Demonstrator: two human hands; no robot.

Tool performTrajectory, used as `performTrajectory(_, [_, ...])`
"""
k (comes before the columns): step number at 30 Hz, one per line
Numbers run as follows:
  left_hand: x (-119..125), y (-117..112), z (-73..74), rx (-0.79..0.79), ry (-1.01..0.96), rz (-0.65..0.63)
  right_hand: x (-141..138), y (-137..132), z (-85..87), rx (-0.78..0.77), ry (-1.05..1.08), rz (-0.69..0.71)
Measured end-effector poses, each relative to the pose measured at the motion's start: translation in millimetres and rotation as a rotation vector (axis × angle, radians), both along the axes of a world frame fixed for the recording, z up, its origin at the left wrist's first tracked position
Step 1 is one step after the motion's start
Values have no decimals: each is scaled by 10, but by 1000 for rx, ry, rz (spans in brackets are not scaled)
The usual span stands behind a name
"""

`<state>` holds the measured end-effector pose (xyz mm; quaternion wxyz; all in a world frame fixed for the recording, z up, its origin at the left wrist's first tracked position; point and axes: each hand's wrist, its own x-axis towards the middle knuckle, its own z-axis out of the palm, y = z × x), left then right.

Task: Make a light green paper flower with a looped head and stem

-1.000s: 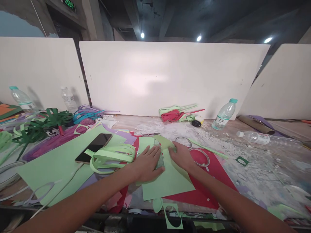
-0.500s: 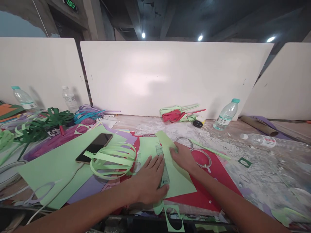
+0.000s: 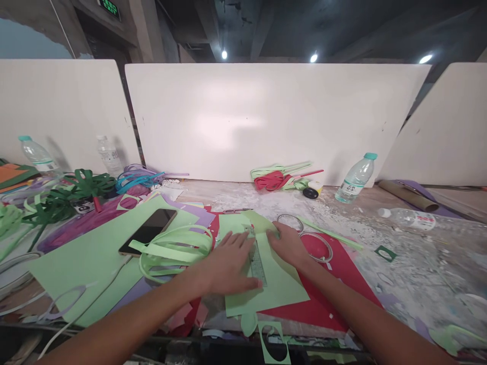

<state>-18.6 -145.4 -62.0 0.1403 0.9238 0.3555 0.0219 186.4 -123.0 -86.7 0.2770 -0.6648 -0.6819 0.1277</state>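
A light green paper sheet (image 3: 283, 286) lies in front of me, partly over a red sheet (image 3: 342, 296). A clear ruler (image 3: 257, 266) rests lengthwise on the green sheet. My left hand (image 3: 232, 261) is over the ruler's left side, palm down, fingers stretched out; whether it presses on the ruler I cannot tell. My right hand (image 3: 289, 244) pinches the green sheet's raised right part near its far end, with its fingertips curled. Left of my left hand sits a bundle of looped green paper strips (image 3: 173, 243).
A phone (image 3: 152, 230) with a cable lies on green paper at left. Two tape-like rings, one a wide ring (image 3: 330, 249), lie right of my right hand. A water bottle (image 3: 356, 178), a lying bottle (image 3: 411, 219) and red strips (image 3: 271, 181) stand or lie farther back.
My left hand has shifted slightly away from me and uncovered more of the ruler. More of the green sheet's near left corner shows. My right hand keeps its pinch.
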Motion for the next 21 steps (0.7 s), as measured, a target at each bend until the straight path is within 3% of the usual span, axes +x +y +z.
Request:
performTrajectory(4, [68,388,-56,-92,103,46,8,9,-5,-8,9,15])
performTrajectory(8, [120,524,-98,-127,118,-1,18,10,-5,-10,8,22])
performTrajectory(12, [85,443,-92,-116,103,-20,22,16,-11,-9,2,15])
performTrajectory(21, [42,26,-101,-120,64,-64,20,26,-20,0,-6,17])
